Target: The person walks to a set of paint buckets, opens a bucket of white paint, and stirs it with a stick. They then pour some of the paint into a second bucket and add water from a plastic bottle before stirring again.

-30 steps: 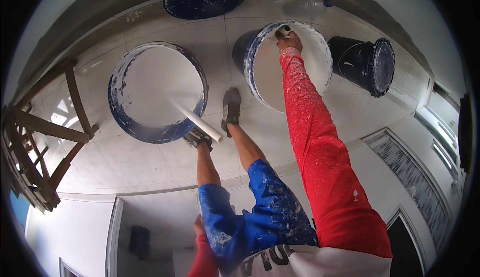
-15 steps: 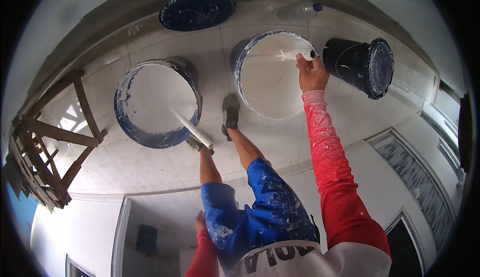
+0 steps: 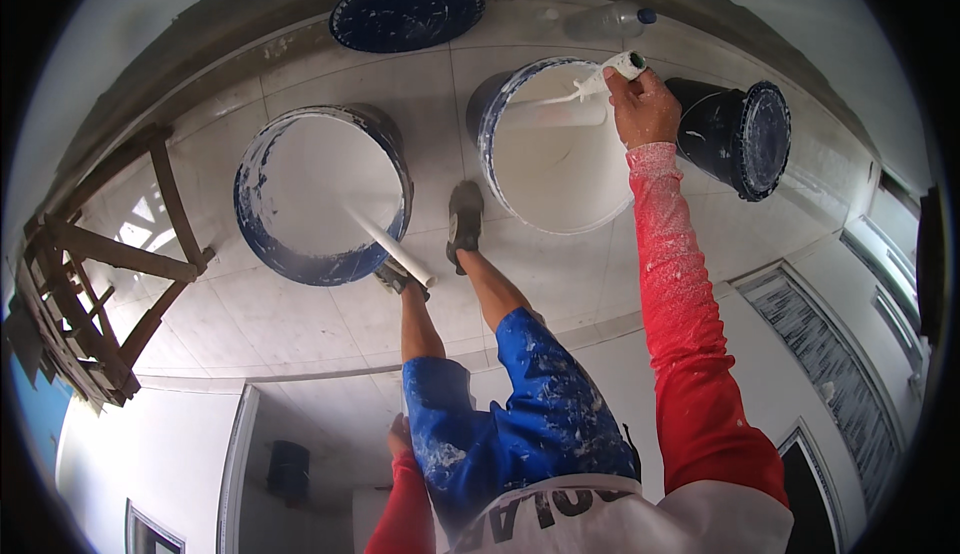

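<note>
Gripping white paint-caked roller handle (image 3: pixel 610 74) over right-hand bucket's (image 3: pixel 560 149) far rim, right hand (image 3: pixel 645 109) fingers wrapped tight | roller end seemingly dipped in white paint, loading judged midway, lifting out left | left hand (image 3: pixel 400 436) low by blue shorts, fingers unclear | second round blue bucket (image 3: pixel 322 194), stick (image 3: pixel 392 247) leaning inside | glossy pale floor tiles (image 3: pixel 250 324)

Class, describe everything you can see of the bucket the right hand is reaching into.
The bucket is round, blue outside, smeared white, and holds white paint almost to the rim. It stands upright on the pale tiled floor, between another paint bucket and a black bucket lying sideways. The right hand holds a white roller over its rim.
</note>
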Motion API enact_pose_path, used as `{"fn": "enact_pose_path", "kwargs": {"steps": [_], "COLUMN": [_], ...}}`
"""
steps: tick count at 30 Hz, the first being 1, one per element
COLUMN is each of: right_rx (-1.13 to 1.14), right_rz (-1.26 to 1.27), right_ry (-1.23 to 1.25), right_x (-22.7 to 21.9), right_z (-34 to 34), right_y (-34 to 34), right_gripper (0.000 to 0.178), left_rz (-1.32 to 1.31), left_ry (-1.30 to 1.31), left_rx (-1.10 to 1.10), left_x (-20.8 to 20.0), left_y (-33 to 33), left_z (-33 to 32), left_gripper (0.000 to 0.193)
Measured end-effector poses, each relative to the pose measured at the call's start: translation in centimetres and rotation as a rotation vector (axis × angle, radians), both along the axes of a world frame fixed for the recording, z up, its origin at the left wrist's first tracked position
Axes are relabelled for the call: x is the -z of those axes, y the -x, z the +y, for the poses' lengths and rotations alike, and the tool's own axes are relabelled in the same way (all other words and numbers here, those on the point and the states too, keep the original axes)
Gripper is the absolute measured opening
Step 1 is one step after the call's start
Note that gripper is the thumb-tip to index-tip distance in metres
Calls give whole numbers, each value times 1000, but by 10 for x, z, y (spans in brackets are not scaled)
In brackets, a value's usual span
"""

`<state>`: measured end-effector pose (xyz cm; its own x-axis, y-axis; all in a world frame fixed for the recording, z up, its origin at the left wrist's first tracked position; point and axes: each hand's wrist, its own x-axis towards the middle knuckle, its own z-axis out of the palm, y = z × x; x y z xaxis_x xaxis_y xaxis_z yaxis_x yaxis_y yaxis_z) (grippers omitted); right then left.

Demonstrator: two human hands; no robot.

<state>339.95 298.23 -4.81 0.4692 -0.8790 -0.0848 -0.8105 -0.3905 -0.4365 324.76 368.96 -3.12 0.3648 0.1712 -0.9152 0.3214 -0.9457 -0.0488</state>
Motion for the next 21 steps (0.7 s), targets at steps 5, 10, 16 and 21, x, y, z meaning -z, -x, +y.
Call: {"fn": "enact_pose_path", "kwargs": {"steps": [5, 10, 16, 21], "right_rx": [-41, -69, -107, -98], "right_rz": [49, 100, 133, 55], "right_ry": [-22, -24, -50, -64], "right_x": [-10, -14, -13, -12], "right_z": [-7, -13, -21, -16], "right_y": [-20, -44, -38, -18], "right_gripper": [36, 38, 37, 36], "left_rz": [6, 25, -542, -927], "left_ry": [-6, -19, 39, 568], "left_rx": [-70, -44, -282, -20], "left_x": [-1, 0, -25, -78], "left_y": [1, 0, -45, -172], "left_z": [3, 10, -52, -201], "left_gripper": [46, 42, 43, 47]}}
